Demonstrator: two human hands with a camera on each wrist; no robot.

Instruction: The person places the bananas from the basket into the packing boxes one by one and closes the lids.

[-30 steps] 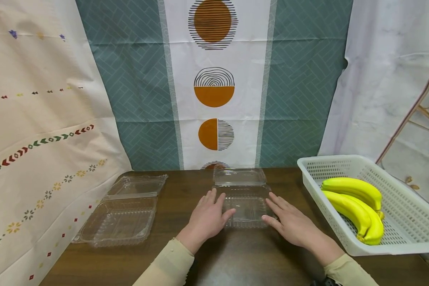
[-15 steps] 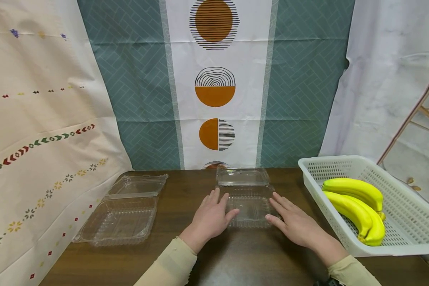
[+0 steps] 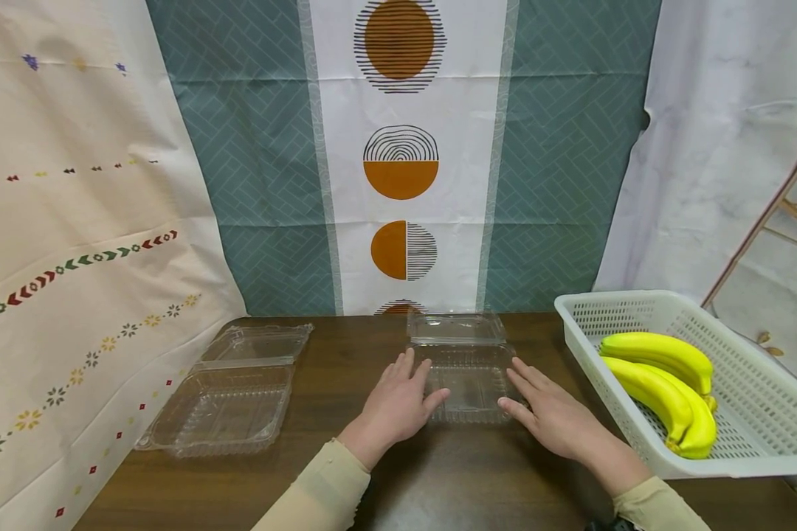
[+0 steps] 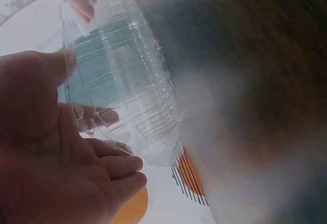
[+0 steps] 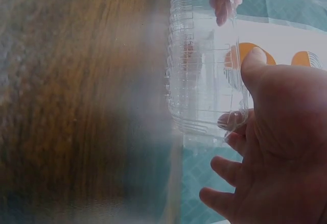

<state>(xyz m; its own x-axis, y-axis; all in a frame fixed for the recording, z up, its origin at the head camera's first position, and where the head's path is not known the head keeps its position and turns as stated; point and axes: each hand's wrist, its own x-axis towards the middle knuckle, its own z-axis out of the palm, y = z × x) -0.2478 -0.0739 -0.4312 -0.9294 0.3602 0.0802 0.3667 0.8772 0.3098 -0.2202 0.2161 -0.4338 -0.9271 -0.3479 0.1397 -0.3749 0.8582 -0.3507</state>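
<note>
A clear plastic clamshell container [image 3: 468, 383] stands on the wooden table with its lid [image 3: 456, 329] folded back, between both hands. My left hand [image 3: 398, 402] lies along its left side, fingers extended and thumb at the near left corner. On the opposite side, my right hand [image 3: 550, 413] touches the rim with straight, spread fingers. In the left wrist view, the left thumb and fingers [image 4: 107, 116] meet the container's rim [image 4: 70, 89]. The right wrist view has the right thumb [image 5: 254, 60] at the rim, with some fingers seen through the clear wall.
Another clear clamshell container [image 3: 226, 409] stands opened on the left of the table. At the right, a white perforated basket [image 3: 757, 413] holds several yellow bananas [image 3: 657, 391]. Hanging cloths [image 3: 259, 184] enclose the back and sides of the brown table [image 3: 345, 346].
Both hands have shifted slightly to the right, and the container between them has slid right with them. The left container, the basket and the bananas have stayed put.
</note>
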